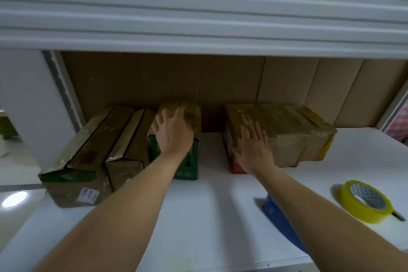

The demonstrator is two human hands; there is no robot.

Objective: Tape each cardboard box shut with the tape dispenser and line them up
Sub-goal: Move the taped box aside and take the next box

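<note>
Several taped cardboard boxes stand along the back of a white shelf (212,205). At the left sit a long box with a green end (88,146) and a narrower brown box (132,143) beside it. My left hand (173,131) lies on top of the small green-fronted box (189,117), fingers curled over its top. My right hand (252,148) lies flat with straight fingers on the near left part of the large box with a red corner (287,132). A gap separates these two boxes. A yellow tape roll (366,202) lies at the right. A blue tape dispenser (280,221) is partly hidden under my right forearm.
A white shelf beam (198,17) hangs low overhead. Brown cardboard panels (220,81) line the back wall. A white wall post (33,99) stands at the left, with floor visible beyond it.
</note>
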